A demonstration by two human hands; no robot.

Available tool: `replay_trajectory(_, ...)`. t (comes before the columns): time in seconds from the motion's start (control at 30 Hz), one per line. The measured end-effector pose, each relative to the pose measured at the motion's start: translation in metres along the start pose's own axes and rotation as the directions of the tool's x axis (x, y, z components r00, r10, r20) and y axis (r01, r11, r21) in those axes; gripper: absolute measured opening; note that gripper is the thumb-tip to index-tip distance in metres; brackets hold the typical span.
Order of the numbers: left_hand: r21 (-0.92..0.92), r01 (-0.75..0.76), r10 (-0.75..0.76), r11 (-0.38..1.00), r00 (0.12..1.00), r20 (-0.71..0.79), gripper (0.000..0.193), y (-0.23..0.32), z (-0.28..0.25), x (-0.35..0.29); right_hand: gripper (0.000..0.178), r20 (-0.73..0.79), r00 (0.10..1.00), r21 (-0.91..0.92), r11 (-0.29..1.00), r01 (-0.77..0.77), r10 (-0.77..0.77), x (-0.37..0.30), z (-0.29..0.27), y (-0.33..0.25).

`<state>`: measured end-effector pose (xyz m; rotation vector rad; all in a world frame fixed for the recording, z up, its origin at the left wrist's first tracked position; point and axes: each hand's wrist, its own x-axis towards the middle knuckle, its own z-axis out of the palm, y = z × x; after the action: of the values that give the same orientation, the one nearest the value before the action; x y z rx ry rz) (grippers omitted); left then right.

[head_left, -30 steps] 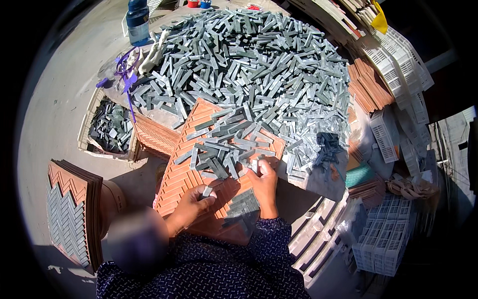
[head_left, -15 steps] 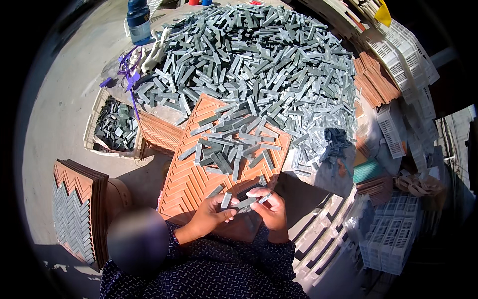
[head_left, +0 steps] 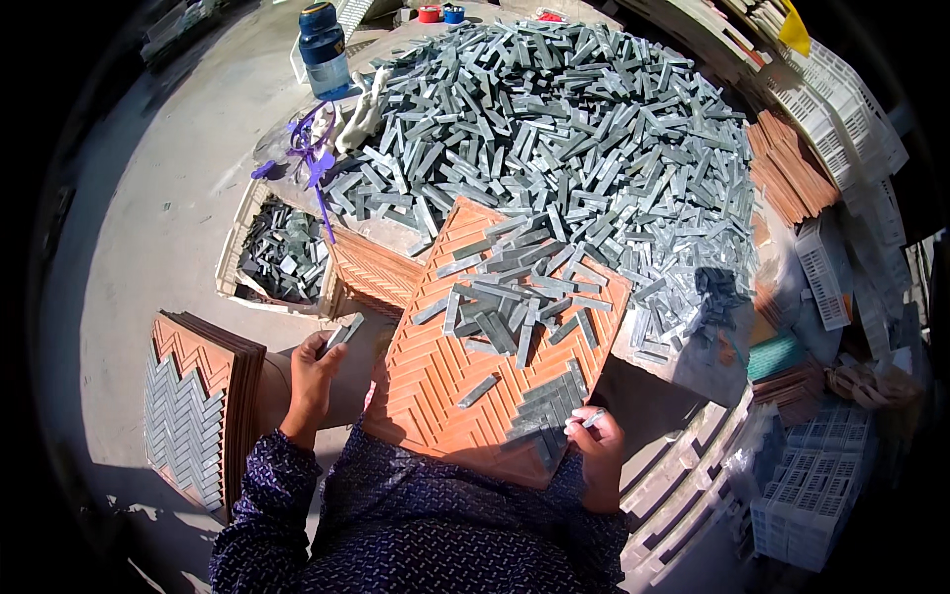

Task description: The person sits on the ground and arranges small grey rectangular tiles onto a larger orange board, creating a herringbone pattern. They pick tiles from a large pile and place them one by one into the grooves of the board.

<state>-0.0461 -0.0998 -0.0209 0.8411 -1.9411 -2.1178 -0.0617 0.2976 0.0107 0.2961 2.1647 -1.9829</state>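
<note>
My left hand [head_left: 313, 384] is raised off the board's left side, its fingers closed on narrow grey stone strips [head_left: 344, 331]; I cannot tell exactly how many. At the board's lower right edge, my right hand [head_left: 598, 457] pinches a small grey strip [head_left: 594, 418] between thumb and fingers. An orange board [head_left: 416, 396] with herringbone grooves lies tilted in front of me. Grey strips fitted into its grooves [head_left: 539, 411] form a patch beside my right hand. One loose strip [head_left: 479, 390] lies mid-board, and a heap of loose strips [head_left: 510, 297] covers the upper part.
A large pile of grey strips [head_left: 554, 139] spreads behind the board. To the left are a white crate of dark pieces [head_left: 234, 259] and stacked boards [head_left: 252, 396], the front one partly filled. A blue bottle [head_left: 325, 59] stands far left; white crates [head_left: 811, 485] are at right.
My hands were together over the lower board; now the left has moved away leftward with its strips and the right sits at the lower right edge. The whole view has shifted.
</note>
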Motion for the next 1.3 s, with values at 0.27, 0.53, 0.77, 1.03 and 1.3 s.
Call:
replay_trajectory(0.27, 0.536, -0.259, 0.472, 0.804, 0.826, -0.309, 0.028, 0.018, -0.105, 0.130, 0.016, 0.028, 0.999, -0.022, 0.999, 0.025, -0.024, -0.006, 0.009, -0.004)
replay_trajectory(0.53, 0.964, 0.168, 0.741, -0.206, 0.671, 0.041, 0.009, 0.112, -0.203, 0.208, 0.013, -0.055, 0.998, -0.020, 1.000, -0.012, 0.011, -0.014, 0.002, 0.005)
replay_trajectory(0.77, 0.479, -0.198, 0.365, 0.856, 0.886, -0.287, 0.025, 0.097, -0.235, 0.215, 0.023, 0.005, 0.989, 0.103, 0.983, -0.150, 0.150, -0.004, 0.022, -0.005)
replay_trajectory(1.03, 0.129, -0.221, 0.169, 0.967, 0.930, 0.326, 0.012, 0.033, 0.035, -0.004, 0.024, 0.110, 0.989, -0.107, 0.988, 0.111, -0.100, 0.019, 0.007, 0.001)
replay_trajectory(1.3, 0.328, -0.655, 0.454, 0.681, 0.729, 0.512, 0.021, 0.003, 0.152, -0.057, 0.031, 0.236, 0.971, 0.174, 0.981, -0.090, 0.047, 0.019, -0.003, -0.008)
